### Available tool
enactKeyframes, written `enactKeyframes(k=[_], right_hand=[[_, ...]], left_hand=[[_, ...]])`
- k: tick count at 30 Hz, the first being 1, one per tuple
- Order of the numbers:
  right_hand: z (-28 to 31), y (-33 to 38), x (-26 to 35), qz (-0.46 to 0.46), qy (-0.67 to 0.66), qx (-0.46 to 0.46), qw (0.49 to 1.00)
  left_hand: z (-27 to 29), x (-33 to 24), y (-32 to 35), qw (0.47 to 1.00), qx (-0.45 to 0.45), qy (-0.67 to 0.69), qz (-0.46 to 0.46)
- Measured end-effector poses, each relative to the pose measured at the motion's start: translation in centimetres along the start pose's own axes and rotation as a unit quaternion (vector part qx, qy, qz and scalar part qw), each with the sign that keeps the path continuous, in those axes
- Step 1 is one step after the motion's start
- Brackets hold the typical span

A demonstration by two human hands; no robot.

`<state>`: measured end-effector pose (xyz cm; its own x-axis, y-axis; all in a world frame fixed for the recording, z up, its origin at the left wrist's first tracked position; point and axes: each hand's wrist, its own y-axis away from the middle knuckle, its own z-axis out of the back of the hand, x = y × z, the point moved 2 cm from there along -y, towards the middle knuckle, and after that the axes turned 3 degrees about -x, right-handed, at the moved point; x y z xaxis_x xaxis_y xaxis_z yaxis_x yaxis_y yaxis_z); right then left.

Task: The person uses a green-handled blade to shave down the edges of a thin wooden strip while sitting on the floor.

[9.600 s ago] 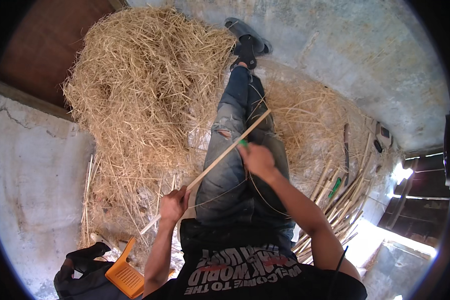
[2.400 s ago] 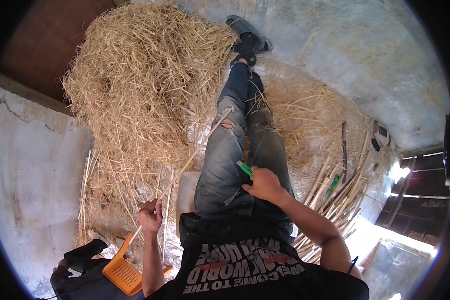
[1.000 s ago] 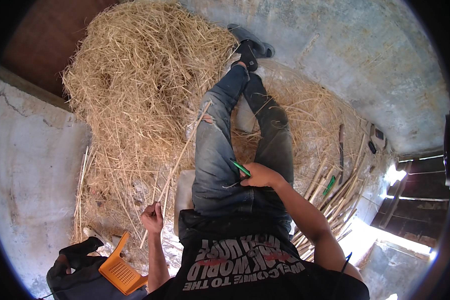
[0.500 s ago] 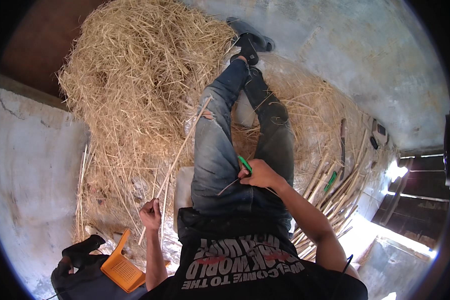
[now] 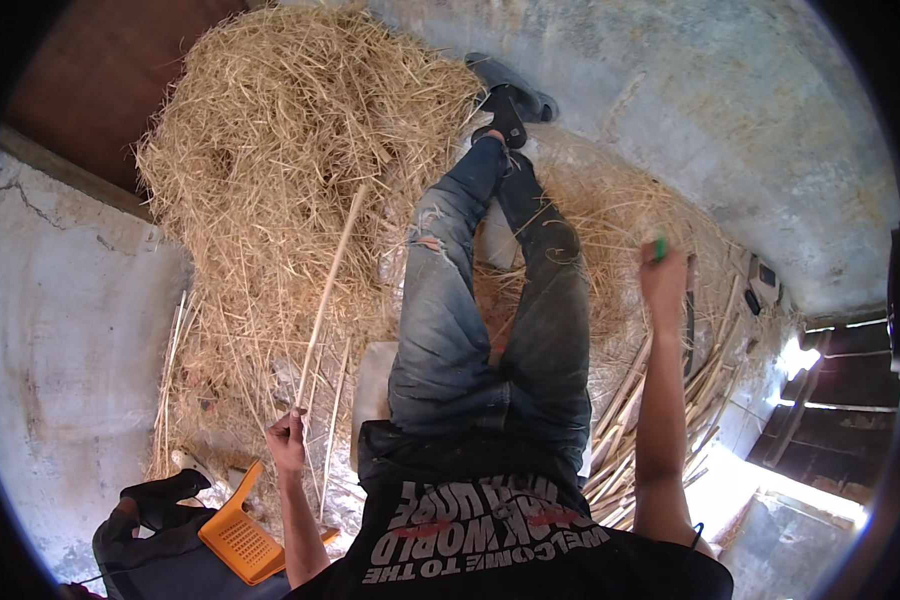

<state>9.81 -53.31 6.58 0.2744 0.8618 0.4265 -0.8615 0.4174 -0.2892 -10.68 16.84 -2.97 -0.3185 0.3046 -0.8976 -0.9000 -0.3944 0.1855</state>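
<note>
My left hand (image 5: 288,440) is closed round the lower end of a long, thin pale wooden strip (image 5: 328,290), which slants up and away over the straw. My right hand (image 5: 664,285) is stretched out to the far right, fingers wrapped round a green-handled knife (image 5: 660,247). Only a bit of its green handle shows; its blade cannot be made out now. My legs in worn jeans (image 5: 440,330) lie stretched out between the two hands. Beneath and beside the right hand is a long dark tool (image 5: 690,320), partly covered by the hand.
A big straw heap (image 5: 290,130) stands at the far left. Several sticks (image 5: 625,440) lie beside my right forearm. An orange plastic item (image 5: 242,540) rests on dark cloth (image 5: 160,560) at the near left. Concrete walls (image 5: 70,320) rise at both sides.
My right hand has swung from my lap far out to the right with the green-handled knife. The left hand shifted slightly nearer, and its strip now stands left of my leg, off the knee.
</note>
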Motion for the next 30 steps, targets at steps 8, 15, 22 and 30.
enactKeyframes(k=[8, 15, 22, 30], right_hand=[[-5.7, 0.4, 6.1, 0.000, -0.382, 0.305, 0.873], [-22.8, 0.5, 5.5, -0.286, -0.581, 0.362, 0.671], [-14.6, -12.8, -5.6, -0.201, -0.215, -0.173, 0.940], [-9.5, -1.4, 7.4, -0.127, -0.435, 0.536, 0.712]], left_hand=[[-5.9, -4.2, -1.5, 0.998, 0.039, -0.026, -0.040], [-6.5, -7.1, -2.3, 0.996, 0.043, -0.039, -0.073], [-4.4, -2.4, -0.3, 0.997, -0.020, 0.071, -0.022], [-9.1, -12.8, -1.6, 0.993, 0.049, 0.101, 0.025]])
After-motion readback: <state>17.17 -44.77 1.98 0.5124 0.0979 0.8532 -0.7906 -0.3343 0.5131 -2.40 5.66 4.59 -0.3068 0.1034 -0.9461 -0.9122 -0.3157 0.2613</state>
